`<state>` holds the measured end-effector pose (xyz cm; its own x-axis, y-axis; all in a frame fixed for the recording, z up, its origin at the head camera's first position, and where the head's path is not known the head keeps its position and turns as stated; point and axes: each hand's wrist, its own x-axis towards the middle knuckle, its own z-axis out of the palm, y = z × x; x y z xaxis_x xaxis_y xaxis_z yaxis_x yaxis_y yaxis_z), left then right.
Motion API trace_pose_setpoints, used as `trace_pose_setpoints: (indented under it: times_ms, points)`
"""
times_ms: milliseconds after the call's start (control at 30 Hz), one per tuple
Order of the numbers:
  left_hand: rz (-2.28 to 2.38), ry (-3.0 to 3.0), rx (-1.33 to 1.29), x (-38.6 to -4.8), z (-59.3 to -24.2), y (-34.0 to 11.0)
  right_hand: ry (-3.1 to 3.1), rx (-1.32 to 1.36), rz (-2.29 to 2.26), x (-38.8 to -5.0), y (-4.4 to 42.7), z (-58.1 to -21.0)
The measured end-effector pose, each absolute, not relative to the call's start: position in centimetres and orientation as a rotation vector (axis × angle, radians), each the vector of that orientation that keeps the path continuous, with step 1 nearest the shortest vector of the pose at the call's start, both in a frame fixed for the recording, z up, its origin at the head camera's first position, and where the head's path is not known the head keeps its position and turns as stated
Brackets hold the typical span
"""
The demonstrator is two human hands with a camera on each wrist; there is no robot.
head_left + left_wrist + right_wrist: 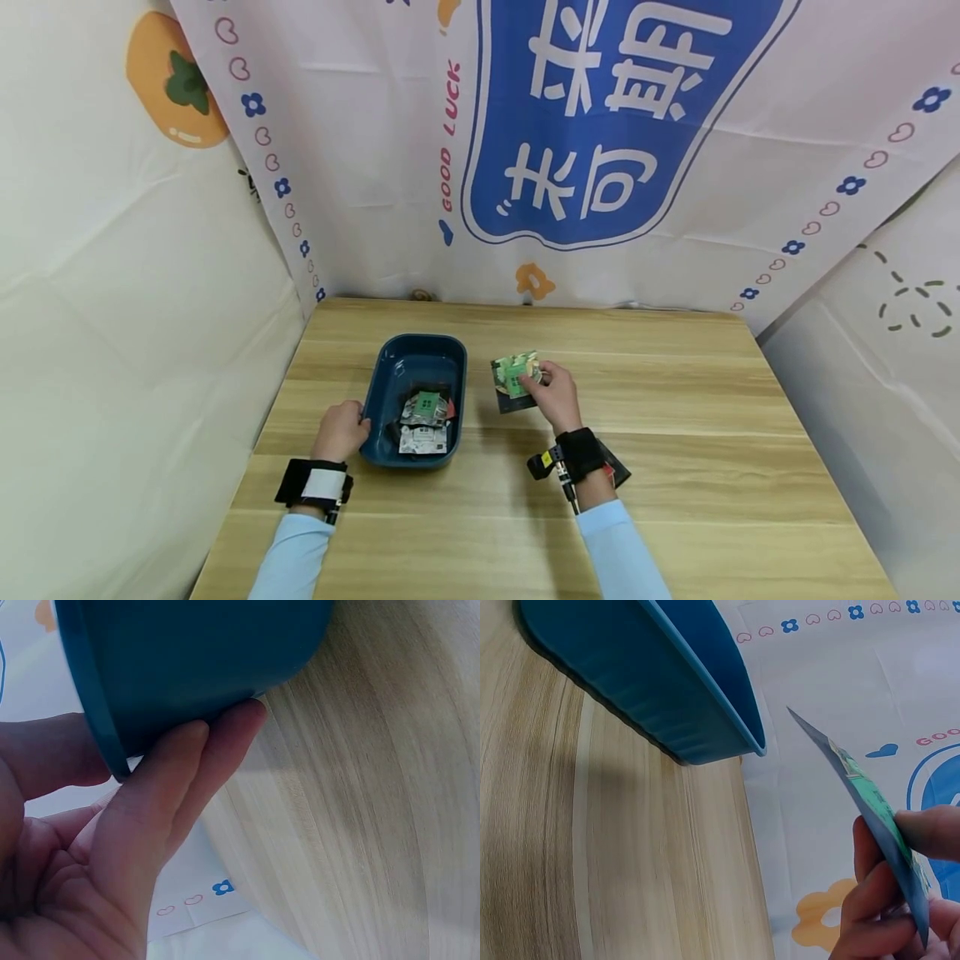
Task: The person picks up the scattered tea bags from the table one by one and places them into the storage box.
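Observation:
A dark blue rectangular bin [386,375] stands on the left half of the table, with several small packets [424,439] lying in its near end. My left hand [341,429] grips the bin's left rim; in the left wrist view its thumb and fingers [165,780] are on both sides of the wall. To the right of the bin, my right hand [557,398] pinches a flat green and black packet [513,379] above the table. The right wrist view shows this packet [877,806] edge-on between thumb and fingers.
Another black and red packet [617,465] lies on the wooden table [697,467], partly hidden by my right wrist. A printed cloth [390,150] hangs behind the table's far edge. Pale cloth walls [120,333] stand at both sides.

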<state>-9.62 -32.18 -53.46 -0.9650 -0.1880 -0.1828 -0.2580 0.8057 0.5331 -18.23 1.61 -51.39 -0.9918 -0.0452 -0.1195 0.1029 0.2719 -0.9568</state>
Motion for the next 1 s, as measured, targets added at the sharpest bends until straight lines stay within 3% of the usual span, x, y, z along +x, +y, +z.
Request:
trace_pose_setpoints:
  times_ms: [1000]
  points:
    - [0.873,2.861,-0.372,-9.7,-53.5,-32.1,2.382,0.004,-1.820,-18.2,0.2,-51.4]
